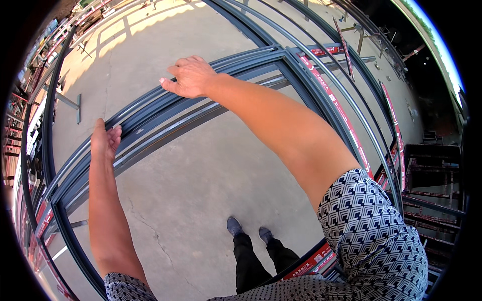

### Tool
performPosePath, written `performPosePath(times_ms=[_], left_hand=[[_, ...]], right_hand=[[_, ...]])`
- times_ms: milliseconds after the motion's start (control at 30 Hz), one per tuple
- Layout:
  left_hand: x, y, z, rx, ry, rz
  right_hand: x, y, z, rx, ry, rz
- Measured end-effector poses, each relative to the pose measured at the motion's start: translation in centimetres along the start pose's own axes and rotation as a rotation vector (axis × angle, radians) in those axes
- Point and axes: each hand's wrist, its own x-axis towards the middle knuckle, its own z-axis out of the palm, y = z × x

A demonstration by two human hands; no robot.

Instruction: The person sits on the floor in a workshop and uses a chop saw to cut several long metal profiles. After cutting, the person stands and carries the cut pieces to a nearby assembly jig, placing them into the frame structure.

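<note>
A large dark grey metal frame (153,114) with several parallel rails and grooves spans the view in front of me. My left hand (105,140) is at its far rail on the left, fingers curled against the metal and thumb side up. Farther right along that same rail, my right hand (190,78) rests on top with the thumb apart from the fingers. Part of the rail is hidden beneath it. Red printed protective tape (329,95) runs along the frame's right side.
Several other long dark metal bars (369,80) lie to the right and far side. A dark rack (434,175) stands at the far right. Below is a cracked concrete floor (186,190), where my shoes (234,226) stand inside the frame's outline. A loose grey bar (79,108) is at the left.
</note>
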Motion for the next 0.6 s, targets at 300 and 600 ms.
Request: performPosePath(times_ms=[300,600], left_hand=[[-0.4,-0.1,-0.3,0.03,0.011,-0.024],[-1.0,0.0,-0.4,0.109,0.046,-0.006]], right_hand=[[3.0,0.8,1.3,0.057,-0.272,0.024],[2.6,0.7,0.6,0.067,-0.311,0.037]])
